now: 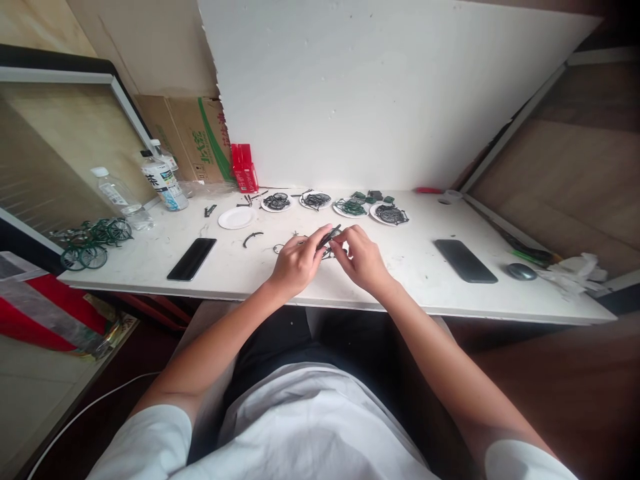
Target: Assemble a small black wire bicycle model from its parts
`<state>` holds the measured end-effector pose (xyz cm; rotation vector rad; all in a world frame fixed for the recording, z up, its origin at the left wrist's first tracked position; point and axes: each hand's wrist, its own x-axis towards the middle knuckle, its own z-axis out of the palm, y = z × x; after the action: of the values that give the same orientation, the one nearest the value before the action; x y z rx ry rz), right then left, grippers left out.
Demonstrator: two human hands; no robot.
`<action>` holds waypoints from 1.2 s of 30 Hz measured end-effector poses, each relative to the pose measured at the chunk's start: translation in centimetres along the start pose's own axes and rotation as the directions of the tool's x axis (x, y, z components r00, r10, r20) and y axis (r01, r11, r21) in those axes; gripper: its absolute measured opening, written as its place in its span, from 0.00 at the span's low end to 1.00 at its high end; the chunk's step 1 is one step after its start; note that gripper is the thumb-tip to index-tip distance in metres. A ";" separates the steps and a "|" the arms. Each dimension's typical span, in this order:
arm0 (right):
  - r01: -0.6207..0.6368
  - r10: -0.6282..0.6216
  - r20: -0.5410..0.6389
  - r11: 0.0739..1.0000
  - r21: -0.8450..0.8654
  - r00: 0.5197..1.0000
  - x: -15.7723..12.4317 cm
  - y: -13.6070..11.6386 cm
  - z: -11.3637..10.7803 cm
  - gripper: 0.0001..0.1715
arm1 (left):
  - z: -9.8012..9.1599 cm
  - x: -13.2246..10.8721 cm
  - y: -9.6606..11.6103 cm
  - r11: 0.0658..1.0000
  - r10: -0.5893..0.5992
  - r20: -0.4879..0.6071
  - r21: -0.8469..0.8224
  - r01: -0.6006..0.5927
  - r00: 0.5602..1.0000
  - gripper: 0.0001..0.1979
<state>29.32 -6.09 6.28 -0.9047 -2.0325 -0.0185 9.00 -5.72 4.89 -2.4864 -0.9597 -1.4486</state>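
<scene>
My left hand [299,261] is closed around a small dark part [329,237] above the white table [260,273]. The fingers of my right hand [364,260] are pinched together at the right end of that same part. Beneath and beside my hands lie more thin dark pieces, partly hidden by the fingers. A curved black piece [251,238] lies to the left of my hands. Beyond them stand white plates with dark wheel-like and frame-like parts [277,202], and one plate holds green parts [353,207].
A bare white plate [237,219], a black phone [192,259] and small green bicycles [95,243] are on the left, with bottles [164,180] behind. A red box [244,168] stands at the back. On the right lie a dark phone-like slab [465,261] and a mouse [521,271].
</scene>
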 end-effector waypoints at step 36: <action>-0.095 0.128 -0.085 0.945 0.312 0.988 -0.3 -1.3 2.6 0.11 | 1.1 -0.8 -2.9 0.991 -0.132 -0.131 -0.018 0.131 0.983 0.13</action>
<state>26.77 -6.31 4.85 -0.8013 -1.8202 0.2994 7.85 -3.39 3.03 -2.3381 -1.1116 -1.6362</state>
